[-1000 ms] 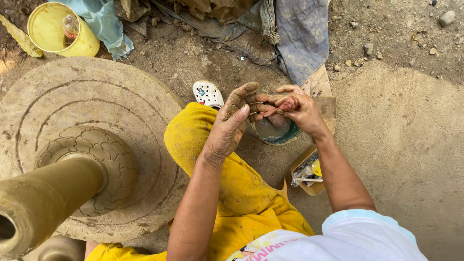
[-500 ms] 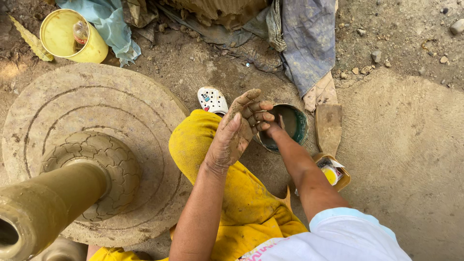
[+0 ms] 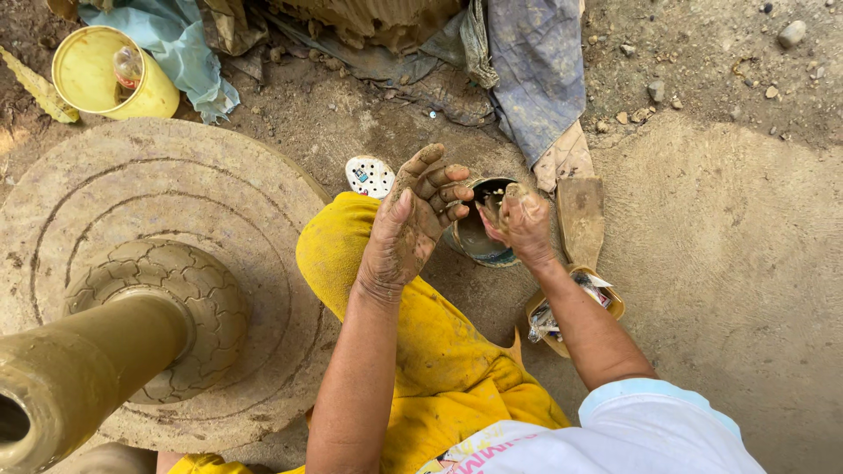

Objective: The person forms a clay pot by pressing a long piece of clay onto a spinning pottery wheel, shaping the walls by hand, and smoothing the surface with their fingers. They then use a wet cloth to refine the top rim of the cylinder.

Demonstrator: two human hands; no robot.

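Note:
My left hand (image 3: 411,230), coated in wet clay, is raised above my yellow-clad knee (image 3: 351,254), fingers curled loosely and apart, holding nothing. My right hand (image 3: 525,225), also muddy, hovers with its fingers bunched together over the right rim of a small round bowl of murky water (image 3: 474,237) on the ground. Anything inside those fingers is hidden. A tall column of wet clay (image 3: 83,373) rises from the centre of a large round potter's wheel (image 3: 167,202) at the left.
A yellow bucket (image 3: 97,79) stands at the far left beside light blue cloth (image 3: 189,53). A grey cloth (image 3: 536,70) and a flat wooden piece (image 3: 580,211) lie beyond the bowl. A small container of odds and ends (image 3: 562,316) lies beside my right forearm. A patterned sandal (image 3: 370,175) shows past my knee.
Both hands were together above the bowl a second ago. The right hand then dipped into the bowl and now sits at its right rim, while the left hand stays raised.

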